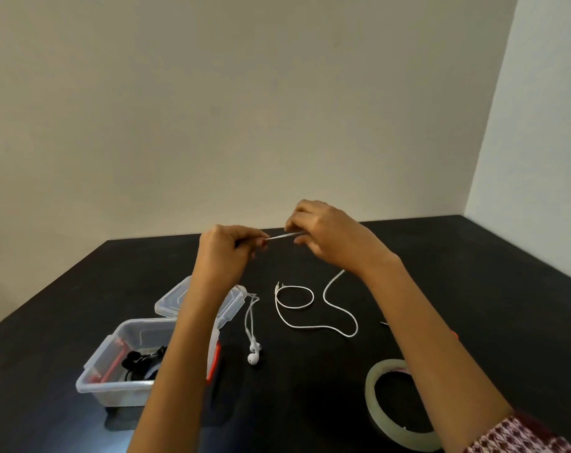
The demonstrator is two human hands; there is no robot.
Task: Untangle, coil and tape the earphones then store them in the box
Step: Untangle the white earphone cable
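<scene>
Plain pale walls behind a black bench (441,256); on it a thin white earphone cable (310,326) lies in loose curves, its earbuds (254,353) just beside the open clear plastic box (114,387).

Left hand (227,248) and right hand (323,233) are raised, each pinched narrow on one end of a short, taut strip, probably tape; clear tape roll (375,387) near right.

Cable looks light, limp, springy, so best gathered mid-length, not tugged by buds or plug.

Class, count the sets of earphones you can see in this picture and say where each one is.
2: white earphones on the black table, their cord held by both hands; black earphones inside the open plastic box. The forearm may hide more.
</scene>
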